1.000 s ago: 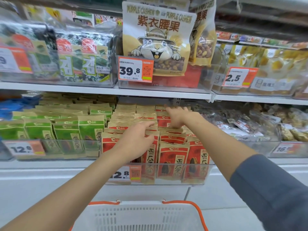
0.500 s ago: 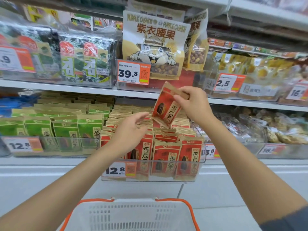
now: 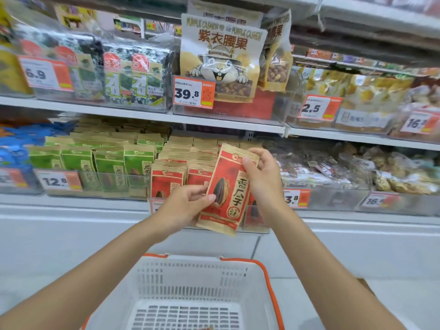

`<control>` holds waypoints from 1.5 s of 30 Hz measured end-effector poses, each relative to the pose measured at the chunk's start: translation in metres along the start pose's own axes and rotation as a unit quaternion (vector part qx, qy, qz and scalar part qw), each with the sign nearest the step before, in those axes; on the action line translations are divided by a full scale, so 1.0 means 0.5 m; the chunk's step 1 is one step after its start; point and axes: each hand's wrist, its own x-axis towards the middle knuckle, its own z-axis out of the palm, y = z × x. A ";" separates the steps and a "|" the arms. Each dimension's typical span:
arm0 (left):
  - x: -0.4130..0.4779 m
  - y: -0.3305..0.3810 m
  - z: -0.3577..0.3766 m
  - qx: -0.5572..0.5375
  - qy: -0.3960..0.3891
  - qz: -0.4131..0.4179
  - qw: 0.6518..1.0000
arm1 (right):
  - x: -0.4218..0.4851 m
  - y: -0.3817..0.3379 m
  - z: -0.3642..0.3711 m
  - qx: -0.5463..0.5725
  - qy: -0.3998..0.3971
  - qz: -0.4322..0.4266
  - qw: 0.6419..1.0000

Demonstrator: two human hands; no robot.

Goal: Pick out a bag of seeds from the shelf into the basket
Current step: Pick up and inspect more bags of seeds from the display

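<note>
The red bag of seeds (image 3: pixel 228 189) hangs tilted in the air just in front of the shelf (image 3: pixel 71 201), above the white basket (image 3: pixel 181 275) with its orange rim. The right hand (image 3: pixel 264 179) grips the bag's top right corner, fingers (image 3: pixel 264 154) curled round the paper edge and the thumb pressed on the front. The left hand (image 3: pixel 183 207) pinches the lower left edge, thumb on the printed seed. Behind stand rows of matching red bags (image 3: pixel 169 179), with green bags (image 3: pixel 107 163) to their left above a 12.8 price tag (image 3: pixel 57 181).
</note>
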 end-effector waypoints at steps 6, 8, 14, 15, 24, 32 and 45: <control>0.000 -0.018 0.013 0.031 -0.004 0.013 0.999 | -0.018 0.009 -0.013 -0.107 0.005 -0.017 0.994; 0.003 -0.023 0.013 0.047 -0.012 0.020 0.999 | -0.017 0.017 -0.011 -0.136 0.023 -0.027 0.990; 0.011 -0.025 0.016 0.047 -0.018 0.012 0.999 | -0.008 0.025 -0.025 -0.101 0.008 -0.042 0.994; 0.012 -0.025 0.015 0.041 -0.015 0.007 0.999 | -0.008 0.024 -0.029 -0.104 0.007 -0.045 0.994; 0.023 -0.030 0.006 -0.009 0.041 -0.018 0.999 | -0.004 0.018 -0.036 -0.119 -0.023 -0.027 0.992; 0.025 -0.011 0.002 -0.123 0.130 -0.025 0.984 | -0.023 0.040 -0.003 -0.364 -0.128 -0.083 0.919; 0.019 0.001 -0.007 -0.124 0.133 0.005 0.983 | -0.031 0.016 -0.028 -0.296 -0.218 -0.092 0.925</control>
